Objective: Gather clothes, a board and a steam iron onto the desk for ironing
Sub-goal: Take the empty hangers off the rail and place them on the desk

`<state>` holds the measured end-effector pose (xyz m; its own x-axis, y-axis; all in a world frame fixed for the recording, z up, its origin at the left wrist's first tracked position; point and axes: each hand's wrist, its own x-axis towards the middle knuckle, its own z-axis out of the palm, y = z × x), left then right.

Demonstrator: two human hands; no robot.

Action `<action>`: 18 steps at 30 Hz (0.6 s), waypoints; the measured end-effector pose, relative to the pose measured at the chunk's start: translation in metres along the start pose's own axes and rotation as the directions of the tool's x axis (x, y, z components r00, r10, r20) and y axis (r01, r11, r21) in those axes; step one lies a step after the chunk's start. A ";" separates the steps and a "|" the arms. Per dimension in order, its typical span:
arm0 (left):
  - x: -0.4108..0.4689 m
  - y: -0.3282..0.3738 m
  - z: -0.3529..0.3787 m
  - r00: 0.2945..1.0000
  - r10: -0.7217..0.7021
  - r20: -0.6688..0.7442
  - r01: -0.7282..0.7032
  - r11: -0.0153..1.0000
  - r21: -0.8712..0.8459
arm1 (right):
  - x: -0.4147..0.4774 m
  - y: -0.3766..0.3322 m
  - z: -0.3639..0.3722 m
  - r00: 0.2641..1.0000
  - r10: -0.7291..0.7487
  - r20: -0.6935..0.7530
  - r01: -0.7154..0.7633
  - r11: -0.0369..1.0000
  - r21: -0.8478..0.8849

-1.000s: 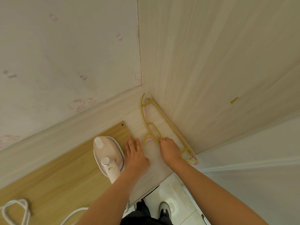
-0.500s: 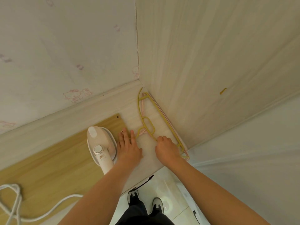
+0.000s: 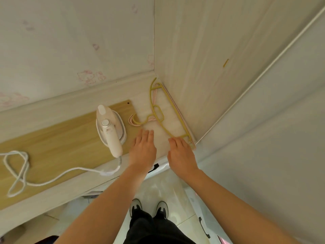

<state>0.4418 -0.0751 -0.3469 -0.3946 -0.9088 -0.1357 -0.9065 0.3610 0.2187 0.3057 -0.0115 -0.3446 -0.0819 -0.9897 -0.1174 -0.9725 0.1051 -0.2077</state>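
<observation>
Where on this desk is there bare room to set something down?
Best patch: the board, between the cord loop and the steam iron, behind the cord's run along the front. A narrow pale strip lies between the left hand and right hand. Crowded: the right corner, where the hangers lie against the side panel.

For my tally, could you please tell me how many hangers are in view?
2 for certain: a yellow hanger lies in the right corner of the desk; a pink hanger lies under it. More pink ones may be stacked there.
</observation>
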 end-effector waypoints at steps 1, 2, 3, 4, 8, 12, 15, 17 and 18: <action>-0.011 0.002 0.001 0.999 0.013 -0.031 -0.013 1.000 -0.006 | -0.007 0.000 0.000 1.000 0.000 -0.007 0.000 1.000 0.003; -0.021 0.004 0.002 0.999 0.021 -0.047 -0.021 1.000 -0.016 | -0.013 0.001 0.000 1.000 0.007 -0.009 -0.007 1.000 0.013; -0.031 0.006 0.001 0.998 0.027 -0.054 -0.029 0.999 -0.033 | -0.020 0.001 0.000 1.000 0.019 -0.007 -0.019 1.000 0.024; -0.041 0.008 0.001 0.997 0.040 -0.067 -0.044 0.998 -0.054 | -0.027 0.000 0.000 1.000 0.030 -0.004 -0.030 0.999 0.030; -0.079 0.012 0.000 0.983 0.110 -0.150 -0.125 0.988 -0.093 | -0.059 -0.006 -0.001 0.998 0.063 -0.020 -0.062 0.996 0.062; -0.116 0.011 0.001 0.962 0.178 -0.206 -0.198 0.977 -0.084 | -0.097 -0.014 -0.001 0.993 0.106 -0.049 -0.102 0.991 0.086; -0.145 0.009 0.004 0.951 0.210 -0.226 -0.238 0.966 -0.103 | -0.130 -0.022 -0.001 0.985 0.156 -0.078 -0.147 0.983 0.113; -0.165 0.007 0.005 0.945 0.234 -0.230 -0.262 0.960 -0.101 | -0.155 -0.029 -0.002 0.975 0.193 -0.112 -0.177 0.975 0.136; -0.175 0.007 0.004 0.941 0.245 -0.235 -0.275 0.956 -0.102 | -0.167 -0.033 -0.003 0.970 0.208 -0.129 -0.189 0.971 0.146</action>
<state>0.5040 0.0869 -0.3260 -0.5585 -0.8153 0.1530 -0.7431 0.5737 0.3446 0.3505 0.1503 -0.3153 -0.3096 -0.9503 -0.0319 -0.8972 0.3030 -0.3213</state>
